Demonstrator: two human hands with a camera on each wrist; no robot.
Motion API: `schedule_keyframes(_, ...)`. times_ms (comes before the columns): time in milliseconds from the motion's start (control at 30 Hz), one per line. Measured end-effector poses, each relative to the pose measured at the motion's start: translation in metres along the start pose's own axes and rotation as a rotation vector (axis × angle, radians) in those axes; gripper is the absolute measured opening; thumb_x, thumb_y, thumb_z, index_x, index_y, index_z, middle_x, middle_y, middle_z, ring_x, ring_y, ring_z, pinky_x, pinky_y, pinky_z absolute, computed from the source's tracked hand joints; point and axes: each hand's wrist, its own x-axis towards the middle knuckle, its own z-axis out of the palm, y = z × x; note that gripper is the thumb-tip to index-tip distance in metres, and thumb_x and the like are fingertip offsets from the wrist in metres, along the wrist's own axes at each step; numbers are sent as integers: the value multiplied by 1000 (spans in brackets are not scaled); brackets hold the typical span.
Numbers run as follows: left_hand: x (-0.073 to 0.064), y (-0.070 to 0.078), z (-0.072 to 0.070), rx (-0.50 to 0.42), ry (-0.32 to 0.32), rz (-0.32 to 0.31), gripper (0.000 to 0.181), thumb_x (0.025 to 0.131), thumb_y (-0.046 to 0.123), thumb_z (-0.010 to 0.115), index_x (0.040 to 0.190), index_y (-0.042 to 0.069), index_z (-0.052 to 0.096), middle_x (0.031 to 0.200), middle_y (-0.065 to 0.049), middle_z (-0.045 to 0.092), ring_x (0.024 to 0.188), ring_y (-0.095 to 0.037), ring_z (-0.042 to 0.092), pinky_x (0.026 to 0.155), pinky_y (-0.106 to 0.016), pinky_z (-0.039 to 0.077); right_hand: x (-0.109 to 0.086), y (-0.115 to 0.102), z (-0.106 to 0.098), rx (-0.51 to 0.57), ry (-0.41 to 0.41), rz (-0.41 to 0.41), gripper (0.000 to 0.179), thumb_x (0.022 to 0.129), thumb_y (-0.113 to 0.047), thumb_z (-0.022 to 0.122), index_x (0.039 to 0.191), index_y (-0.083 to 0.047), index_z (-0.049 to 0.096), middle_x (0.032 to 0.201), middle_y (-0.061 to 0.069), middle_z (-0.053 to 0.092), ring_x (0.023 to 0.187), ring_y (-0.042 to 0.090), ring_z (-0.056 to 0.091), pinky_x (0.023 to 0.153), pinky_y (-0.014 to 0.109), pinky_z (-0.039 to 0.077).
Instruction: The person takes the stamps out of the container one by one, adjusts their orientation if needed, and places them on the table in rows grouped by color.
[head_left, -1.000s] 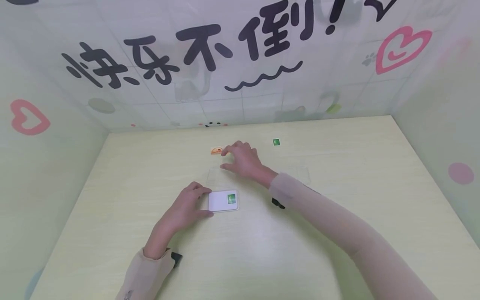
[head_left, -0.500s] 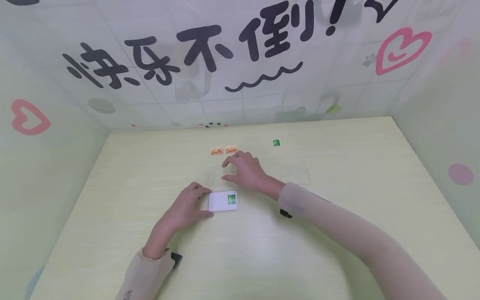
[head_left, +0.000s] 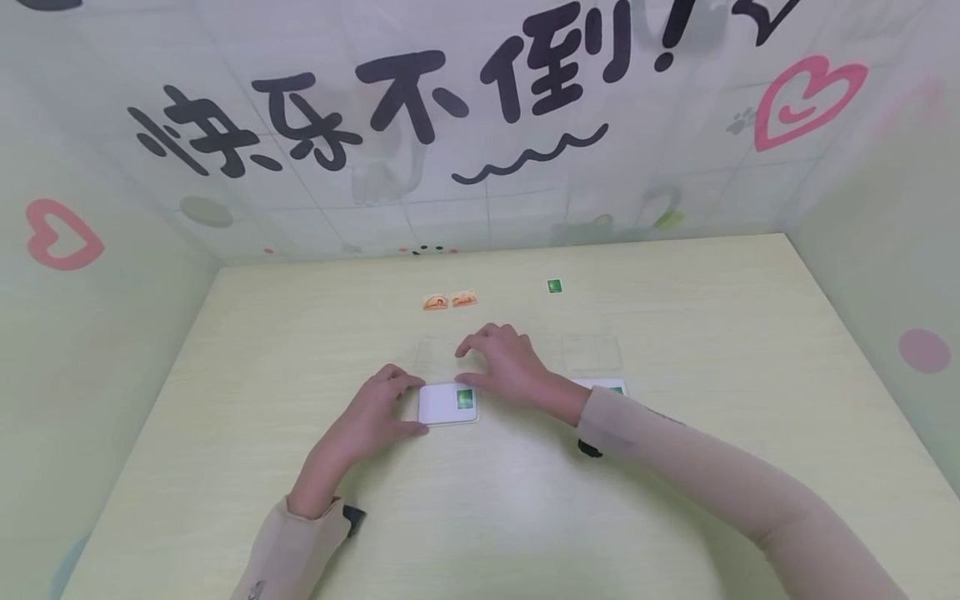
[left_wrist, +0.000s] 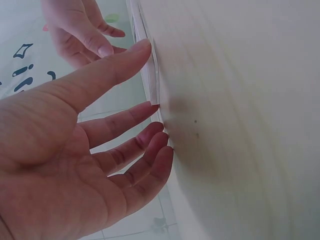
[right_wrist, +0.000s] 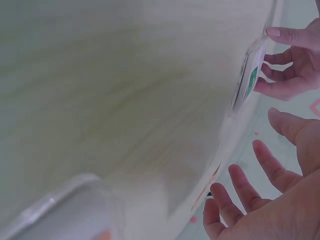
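Observation:
A flat white rectangular card in a clear case (head_left: 438, 405) lies on the table, with a green stamp-like sticker (head_left: 465, 399) near its right end. My left hand (head_left: 375, 414) holds its left end, thumb at the near edge and a finger at the far edge; the left wrist view shows the thumb (left_wrist: 115, 67) and index finger at its corners. Just beyond the right end hovers my right hand (head_left: 510, 364), fingers loosely bent and nothing between them. Two small orange picture stickers, one left (head_left: 435, 302) and one right (head_left: 464, 298), lie farther back.
Another white card (head_left: 588, 383) with green on it is partly covered by the right forearm. Behind it lies a faint clear plastic piece (head_left: 591, 353); a similar piece (head_left: 431, 354) is behind the held card. A green sticker (head_left: 554, 286) sits near the back wall.
My right hand has drawn back from the orange stickers toward the held card, leaving the right-hand orange sticker uncovered. The second white card has come into view. My left hand has stayed in place.

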Motion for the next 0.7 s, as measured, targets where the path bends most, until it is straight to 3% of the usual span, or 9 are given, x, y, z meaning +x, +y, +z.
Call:
schedule_keyframes(367,0,0,1,5,6,4,58,82,9,90,132,-8,66,125,-20,61,105,-31,59,95,-49,53,-15,4,7,33,2,-21,33,93,-30,84,121,-16,77,131,10,67,116,32,57,98,53,45)
schedule_keyframes(700,-1,0,1,7,11,12,58,82,9,91,132,-7,66,124,-19,62,105,-31,58,95,-49,53,-25,5,10,31,-9,-30,31,92,-31,84,119,-16,78,134,12,66,121,35,56,99,54,45)
